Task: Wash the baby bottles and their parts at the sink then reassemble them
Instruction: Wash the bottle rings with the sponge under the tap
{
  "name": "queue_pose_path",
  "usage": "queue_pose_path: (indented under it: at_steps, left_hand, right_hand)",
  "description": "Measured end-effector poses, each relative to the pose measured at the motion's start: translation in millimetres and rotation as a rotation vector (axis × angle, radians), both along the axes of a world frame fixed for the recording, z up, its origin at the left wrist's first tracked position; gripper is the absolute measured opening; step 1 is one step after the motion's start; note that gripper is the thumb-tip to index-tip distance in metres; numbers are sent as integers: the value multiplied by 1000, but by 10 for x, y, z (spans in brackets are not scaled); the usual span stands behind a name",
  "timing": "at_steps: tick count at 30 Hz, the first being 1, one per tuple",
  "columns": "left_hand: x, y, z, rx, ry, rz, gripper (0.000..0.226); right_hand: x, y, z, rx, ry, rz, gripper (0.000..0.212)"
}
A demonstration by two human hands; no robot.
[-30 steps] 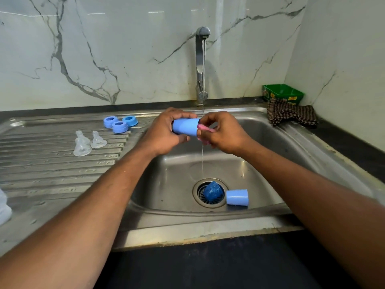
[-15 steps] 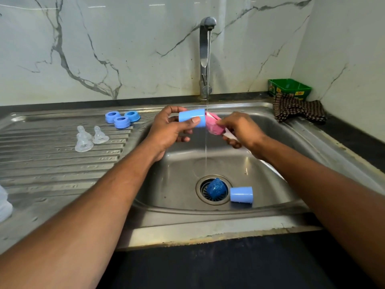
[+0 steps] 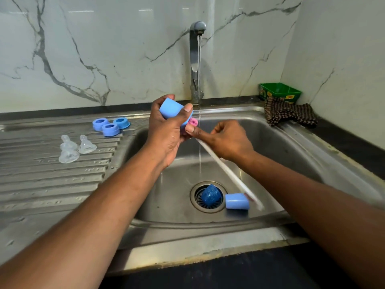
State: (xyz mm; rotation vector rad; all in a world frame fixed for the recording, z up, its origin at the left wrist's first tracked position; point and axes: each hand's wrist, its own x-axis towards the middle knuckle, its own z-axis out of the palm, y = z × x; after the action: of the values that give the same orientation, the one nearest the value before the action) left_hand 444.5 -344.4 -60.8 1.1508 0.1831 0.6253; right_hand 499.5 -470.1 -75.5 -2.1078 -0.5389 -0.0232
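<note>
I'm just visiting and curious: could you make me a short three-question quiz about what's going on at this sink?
1. True or false: water runs from the tap.
2. How many blue rings sit on the draining board? A) two B) three C) five
3. What does the left hand grip?

Key:
1. True.
2. B; three clear teats lie near them.
3. A blue cap, which the right hand scrubs with a pink-headed brush.

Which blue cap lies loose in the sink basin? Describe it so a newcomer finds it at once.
Start at the steel sink under the running tap and look down to the drain. The loose cap lies on its side just right of it, beside a dark blue scrubber. The other blue cap is held in the left hand.
</note>
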Motion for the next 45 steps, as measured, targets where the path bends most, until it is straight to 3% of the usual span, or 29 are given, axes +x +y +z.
queue_pose_path:
  at_steps: [2, 5, 7, 11, 15, 19, 22, 24, 25, 28, 29, 30, 32, 35, 37, 39, 42, 45]
  left_hand:
    - [12, 9, 26, -15, -9, 85, 40]
    - [-6, 194, 94, -101, -20, 233, 39]
    - [-22, 299, 126, -175, -10, 289, 40]
    - [-106, 328, 247, -244, -81, 302, 36]
    - [-208, 364, 226, -99, 35, 259, 22]
    - [-244, 371, 93, -71, 252, 287, 54]
    - [-233, 400, 79, -67, 271, 268, 41]
    - [-207, 392, 40, -79, 220, 221, 27]
    - [-188, 372, 10, -72, 195, 199, 20]
    - [-180, 337, 8, -140, 30, 40, 11]
    - [-191, 350, 34, -202, -63, -50, 12]
    - [-202, 364, 60, -265, -148, -138, 17]
    - [-240, 401, 85, -342, -211, -229, 30]
    - [-241, 398, 21, -271, -102, -144, 22]
    - [-199, 358, 3, -123, 90, 31, 18]
    - [-186, 349, -30, 42, 272, 230, 25]
    - [-220, 380, -62, 112, 343, 287, 26]
    - [-293, 330, 29, -30, 155, 82, 12]
  right_hand:
    - [1, 1, -20, -6, 78, 100, 83]
    - [-54, -49, -42, -38, 202, 329, 45]
    - [-71, -71, -71, -73, 145, 344, 31]
    - [-127, -48, 24, 70, -37, 223, 16]
    - [-249, -142, 164, -24, -378, 53, 13]
    - [-437, -67, 283, -330, -669, 5, 23]
    - [-443, -29, 327, -449, -720, -27, 30]
    - [-406, -39, 299, -405, -572, -10, 31]
    - [-354, -48, 256, -311, -388, 51, 30]
    - [-219, -120, 202, 115, 543, 336, 28]
    - [-193, -147, 227, 197, 752, 406, 28]
    - [-164, -171, 244, 236, 836, 459, 27]
    - [-164, -176, 263, 203, 711, 465, 28]
    - [-297, -142, 262, 63, 149, 283, 31]
    - [-358, -152, 249, -253, -288, 117, 32]
    - [-403, -158, 295, -558, -560, -14, 35]
    - [-483, -155, 340, -642, -697, -46, 34]
    - [-469, -133, 235, -384, -566, -23, 30]
